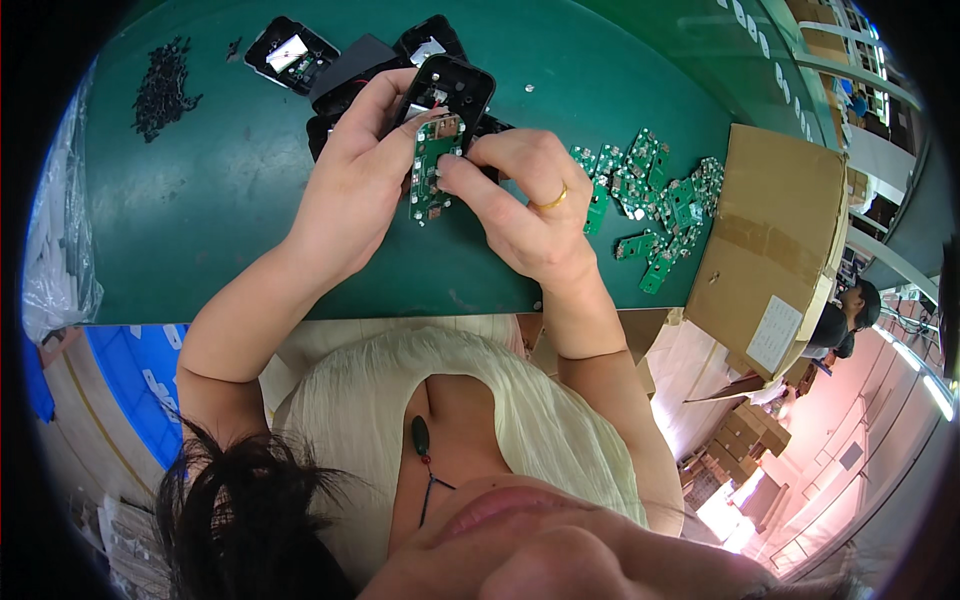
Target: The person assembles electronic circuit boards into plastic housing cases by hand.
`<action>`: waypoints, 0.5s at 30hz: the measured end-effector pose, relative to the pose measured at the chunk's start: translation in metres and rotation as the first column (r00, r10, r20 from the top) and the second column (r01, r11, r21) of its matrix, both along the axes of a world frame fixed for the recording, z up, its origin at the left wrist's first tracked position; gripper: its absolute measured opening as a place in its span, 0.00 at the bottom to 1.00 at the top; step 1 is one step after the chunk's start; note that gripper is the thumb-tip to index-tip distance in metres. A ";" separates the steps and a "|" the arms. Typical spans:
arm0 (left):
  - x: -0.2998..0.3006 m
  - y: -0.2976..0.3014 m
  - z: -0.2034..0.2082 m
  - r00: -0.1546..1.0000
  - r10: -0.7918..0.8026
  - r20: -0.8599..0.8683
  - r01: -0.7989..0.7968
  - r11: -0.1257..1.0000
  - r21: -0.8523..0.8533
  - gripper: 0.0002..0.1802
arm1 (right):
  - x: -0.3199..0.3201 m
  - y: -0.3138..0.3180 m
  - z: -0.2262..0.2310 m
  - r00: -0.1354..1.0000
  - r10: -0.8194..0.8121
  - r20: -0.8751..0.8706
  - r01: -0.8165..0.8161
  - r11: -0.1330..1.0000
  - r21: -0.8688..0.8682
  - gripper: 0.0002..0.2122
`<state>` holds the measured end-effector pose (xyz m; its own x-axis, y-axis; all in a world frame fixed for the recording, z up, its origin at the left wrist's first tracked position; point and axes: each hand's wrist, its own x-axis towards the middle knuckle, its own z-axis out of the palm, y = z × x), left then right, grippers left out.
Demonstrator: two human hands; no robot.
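My left hand is wrapped round an open black plastic casing, held up over the bench. A green circuit board stands out from the casing's near end, its small parts facing up. My left thumb lies along the top of the board. My right hand, with a ring on one finger, pinches the board's right edge between thumb and fingers. Inside the casing a red wire and a small pale part show. Just behind lie more black casings, partly hidden by my left hand.
On the green bench, a heap of small black parts lies at the far left. Several loose green boards are piled on the right, beside a cardboard box. Clear plastic bags hang at the left edge. A person is farther right.
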<state>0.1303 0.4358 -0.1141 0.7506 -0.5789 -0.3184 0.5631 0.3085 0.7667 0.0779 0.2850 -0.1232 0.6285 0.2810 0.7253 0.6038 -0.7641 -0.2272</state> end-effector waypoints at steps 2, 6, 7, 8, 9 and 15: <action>0.002 0.000 0.001 0.999 -0.027 -0.040 0.028 0.999 0.027 0.20 | 0.002 -0.001 0.001 1.000 0.001 -0.006 -0.001 1.000 0.007 0.13; -0.004 -0.007 0.003 0.997 0.029 -0.067 -0.030 0.999 -0.016 0.11 | 0.003 -0.004 -0.002 1.000 0.001 0.018 -0.002 0.996 0.089 0.13; -0.005 -0.007 0.002 0.997 0.026 -0.079 -0.027 1.000 -0.008 0.11 | 0.002 -0.002 -0.001 0.999 -0.024 -0.026 0.027 0.988 0.149 0.12; -0.006 -0.006 0.001 0.996 0.023 -0.092 -0.023 1.000 0.000 0.11 | 0.002 -0.001 0.000 0.996 -0.045 -0.071 0.059 0.977 0.206 0.12; -0.006 -0.006 0.001 0.996 0.024 -0.091 -0.025 1.000 -0.003 0.11 | 0.001 -0.001 0.003 0.997 -0.044 -0.070 0.057 0.977 0.204 0.12; -0.005 -0.005 0.000 0.990 -0.077 -0.120 0.058 0.985 -0.160 0.15 | 0.001 -0.006 0.007 0.974 -0.182 -0.138 0.213 0.942 0.261 0.08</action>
